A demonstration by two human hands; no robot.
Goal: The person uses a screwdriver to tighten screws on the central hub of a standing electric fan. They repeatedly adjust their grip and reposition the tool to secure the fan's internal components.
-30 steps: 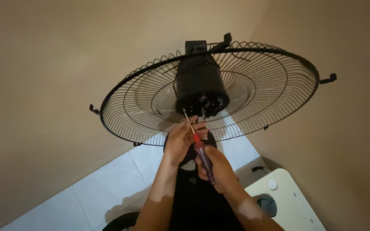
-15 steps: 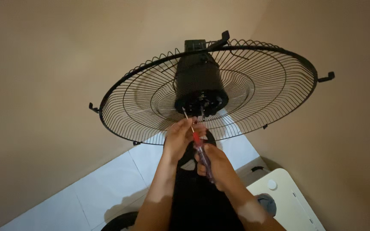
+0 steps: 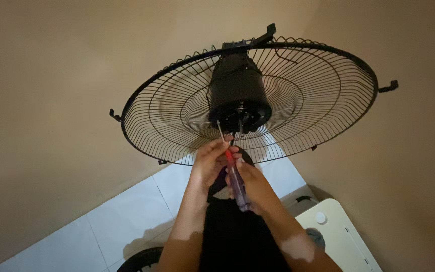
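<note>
A black fan motor housing (image 3: 239, 93) sits in the middle of a black wire fan guard (image 3: 318, 106), seen from behind. My right hand (image 3: 251, 185) grips the clear purple handle of a screwdriver (image 3: 233, 168) with a red collar; its thin shaft points up at the lower edge of the motor housing. My left hand (image 3: 211, 162) is closed around the shaft near the red collar, just under the housing. Both forearms reach up from the bottom of the view.
Beige walls meet in a corner behind the fan. White floor tiles (image 3: 127, 216) lie below. A cream plastic unit (image 3: 338, 236) with a round button stands at the lower right. The fan's round black base (image 3: 139, 259) shows at the bottom edge.
The fan and both hands sit slightly higher in the view. The screwdriver tip stays at the motor housing, both hands still on the tool.
</note>
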